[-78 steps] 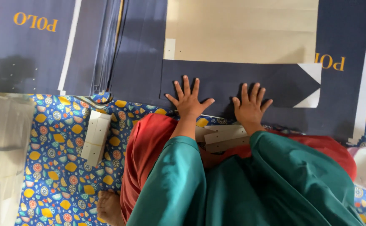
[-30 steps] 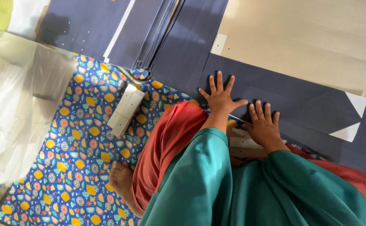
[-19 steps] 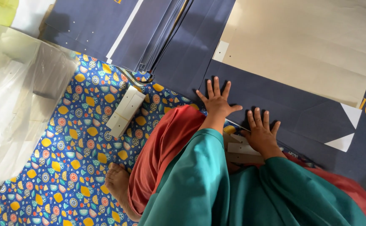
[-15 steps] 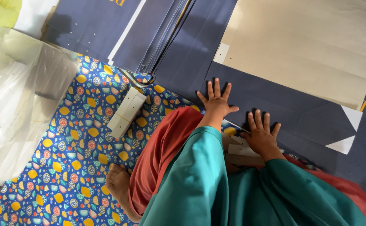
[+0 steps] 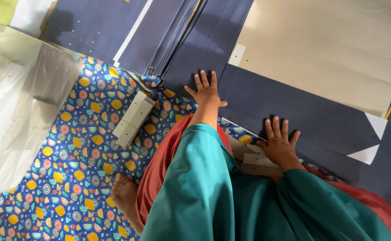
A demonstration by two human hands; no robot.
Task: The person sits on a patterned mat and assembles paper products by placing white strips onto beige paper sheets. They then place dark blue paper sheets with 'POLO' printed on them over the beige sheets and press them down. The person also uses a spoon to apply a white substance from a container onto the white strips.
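Cloth comes first at the left of the frame: a blue floor cloth printed with yellow and orange fruit shapes point(image 5: 70, 147), with a heap of clear plastic sheeting point(image 5: 16, 107) over its far-left edge and a banded bundle of pale cardboard strips point(image 5: 134, 118) lying slantwise on it. A bare foot point(image 5: 125, 196) shows at lower centre.

Above, a fanned stack of navy sheets point(image 5: 159, 40) runs toward the top edge.

The left hand point(image 5: 206, 93) has slid up and leftward since a moment ago; it now lies flat, fingers spread, at the left end of the folded flap of the large navy paper sheet with a tan inner face point(image 5: 294, 107). The right hand point(image 5: 280, 145) stays lower and to the right, also spread and pressed down on the flap (its heel beside some loose pale card pieces point(image 5: 258, 160)). The hands stand wider apart than before, which I judge to mean the crease is being pressed out along its length.

The sheet fills the upper right and centre-right of the frame, lying flat on the floor. Its folded flap has its long axis running from centre-left down to the right edge, tilted in the picture, and ends in a white triangular corner point(image 5: 369, 138) pointing right.
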